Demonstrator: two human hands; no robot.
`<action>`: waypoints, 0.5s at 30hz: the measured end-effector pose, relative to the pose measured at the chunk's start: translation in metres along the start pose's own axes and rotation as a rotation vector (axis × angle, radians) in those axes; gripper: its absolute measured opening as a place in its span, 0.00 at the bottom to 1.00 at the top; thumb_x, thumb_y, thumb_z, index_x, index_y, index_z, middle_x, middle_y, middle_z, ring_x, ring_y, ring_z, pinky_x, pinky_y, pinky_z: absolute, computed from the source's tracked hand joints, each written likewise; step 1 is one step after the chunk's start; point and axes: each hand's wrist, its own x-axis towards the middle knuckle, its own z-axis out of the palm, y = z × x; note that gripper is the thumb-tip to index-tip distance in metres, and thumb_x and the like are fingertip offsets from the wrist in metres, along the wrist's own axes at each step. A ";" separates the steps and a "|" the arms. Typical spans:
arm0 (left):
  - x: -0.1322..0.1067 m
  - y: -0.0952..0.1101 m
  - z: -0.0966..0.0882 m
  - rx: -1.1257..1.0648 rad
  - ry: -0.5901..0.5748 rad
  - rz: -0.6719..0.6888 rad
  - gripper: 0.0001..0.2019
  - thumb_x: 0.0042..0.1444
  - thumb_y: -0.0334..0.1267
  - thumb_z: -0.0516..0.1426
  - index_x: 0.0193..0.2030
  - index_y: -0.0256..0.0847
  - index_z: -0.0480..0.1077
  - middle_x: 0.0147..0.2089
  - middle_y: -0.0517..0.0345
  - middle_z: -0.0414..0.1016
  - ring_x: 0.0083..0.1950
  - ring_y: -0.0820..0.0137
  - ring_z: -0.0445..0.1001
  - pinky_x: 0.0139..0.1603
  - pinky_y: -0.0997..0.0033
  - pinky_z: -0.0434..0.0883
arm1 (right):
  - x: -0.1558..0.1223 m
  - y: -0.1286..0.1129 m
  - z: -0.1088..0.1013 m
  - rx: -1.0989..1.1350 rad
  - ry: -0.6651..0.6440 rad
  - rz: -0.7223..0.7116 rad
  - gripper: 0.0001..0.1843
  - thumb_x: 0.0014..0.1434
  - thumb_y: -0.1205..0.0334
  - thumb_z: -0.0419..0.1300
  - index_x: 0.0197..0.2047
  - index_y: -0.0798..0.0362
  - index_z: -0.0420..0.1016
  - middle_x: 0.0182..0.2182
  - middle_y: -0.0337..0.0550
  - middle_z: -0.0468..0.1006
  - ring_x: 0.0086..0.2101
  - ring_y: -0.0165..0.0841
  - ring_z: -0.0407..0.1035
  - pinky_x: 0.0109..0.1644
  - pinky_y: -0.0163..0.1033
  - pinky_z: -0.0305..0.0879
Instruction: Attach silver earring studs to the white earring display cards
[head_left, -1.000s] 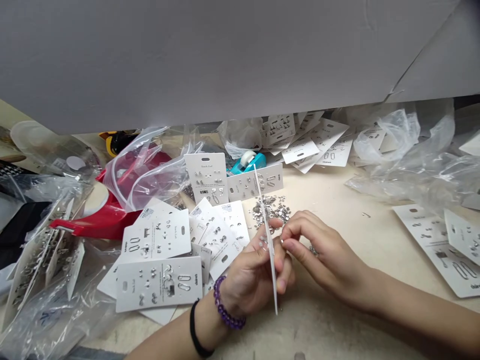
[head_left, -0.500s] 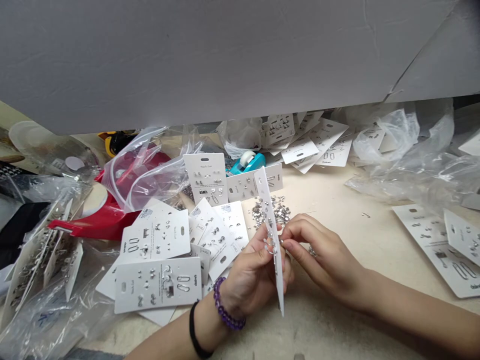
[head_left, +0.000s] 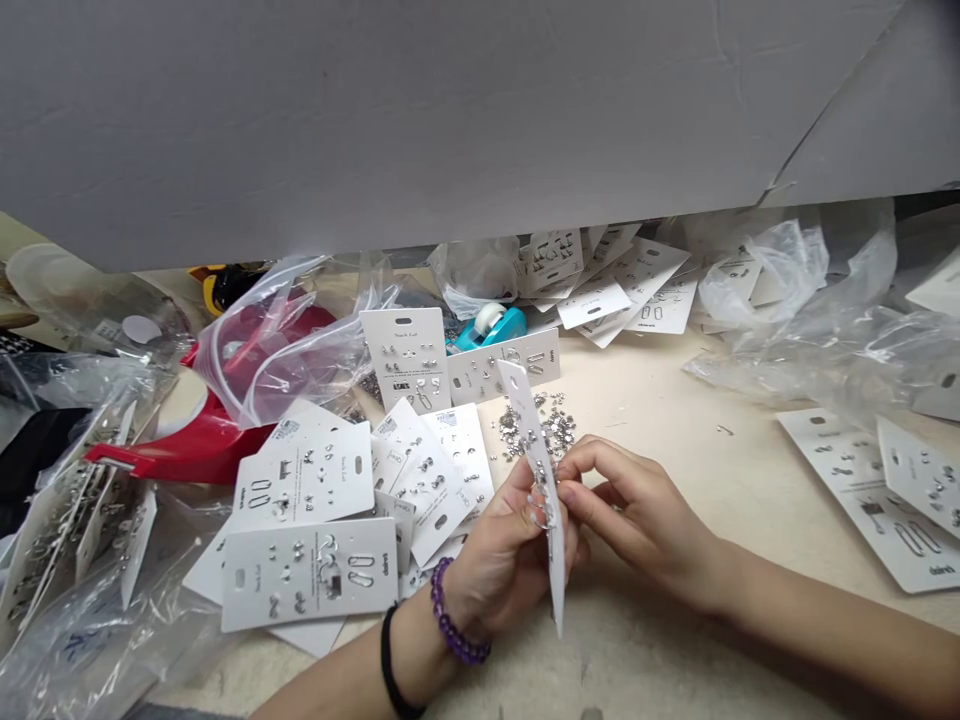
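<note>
My left hand grips a white earring card and holds it nearly edge-on and upright above the table; small silver earrings show on its face. My right hand is closed in a pinch against the back of the card at its middle; whatever the fingertips hold is too small to make out. Just beyond the card lies a heap of small silver metal pieces on the beige table. A purple bead bracelet and a black band are on my left wrist.
Filled earring cards lie piled at the left, more cards at the back and right. A red tray under clear bags, a teal tape dispenser and crumpled plastic surround the spot. A grey board overhangs.
The card in my left hand has turned slightly, so more of its face shows. My right hand's pinch has stayed at the card's back.
</note>
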 end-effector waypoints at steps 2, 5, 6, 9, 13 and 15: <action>0.000 -0.001 -0.001 -0.008 -0.004 -0.004 0.10 0.48 0.31 0.56 0.37 0.41 0.61 0.17 0.70 0.61 0.15 0.81 0.59 0.24 0.76 0.56 | 0.000 0.001 -0.001 -0.017 -0.012 0.002 0.07 0.61 0.59 0.50 0.36 0.53 0.64 0.32 0.41 0.69 0.28 0.26 0.67 0.25 0.30 0.67; 0.000 -0.003 -0.002 -0.013 -0.001 -0.029 0.10 0.47 0.30 0.56 0.37 0.41 0.61 0.16 0.70 0.61 0.14 0.81 0.58 0.24 0.76 0.55 | -0.001 0.001 -0.002 -0.046 -0.025 -0.015 0.06 0.61 0.62 0.49 0.35 0.54 0.64 0.32 0.41 0.68 0.27 0.25 0.67 0.24 0.28 0.66; 0.001 -0.002 -0.002 -0.012 0.005 -0.039 0.10 0.47 0.30 0.56 0.37 0.41 0.61 0.17 0.70 0.61 0.14 0.81 0.57 0.24 0.76 0.55 | 0.000 0.001 -0.003 -0.036 -0.035 -0.011 0.06 0.61 0.62 0.49 0.35 0.54 0.64 0.32 0.41 0.68 0.26 0.25 0.67 0.24 0.28 0.66; 0.001 0.000 0.001 -0.001 -0.001 -0.067 0.09 0.47 0.32 0.57 0.36 0.41 0.61 0.17 0.68 0.61 0.15 0.80 0.57 0.22 0.76 0.53 | 0.001 -0.004 -0.005 0.109 -0.095 0.061 0.06 0.62 0.61 0.49 0.35 0.54 0.62 0.31 0.40 0.69 0.22 0.24 0.68 0.23 0.29 0.68; -0.001 0.005 0.005 0.045 -0.051 -0.062 0.09 0.49 0.35 0.56 0.39 0.42 0.62 0.17 0.68 0.61 0.15 0.80 0.59 0.22 0.76 0.53 | 0.004 -0.015 -0.012 0.278 -0.163 0.151 0.08 0.60 0.59 0.53 0.33 0.54 0.62 0.30 0.39 0.73 0.25 0.26 0.71 0.25 0.30 0.69; -0.002 0.005 0.005 0.049 -0.063 -0.027 0.10 0.51 0.35 0.55 0.41 0.43 0.63 0.17 0.68 0.61 0.15 0.80 0.59 0.23 0.76 0.54 | 0.005 -0.020 -0.015 0.307 -0.184 0.169 0.08 0.59 0.59 0.54 0.32 0.54 0.63 0.30 0.40 0.74 0.26 0.27 0.72 0.27 0.31 0.70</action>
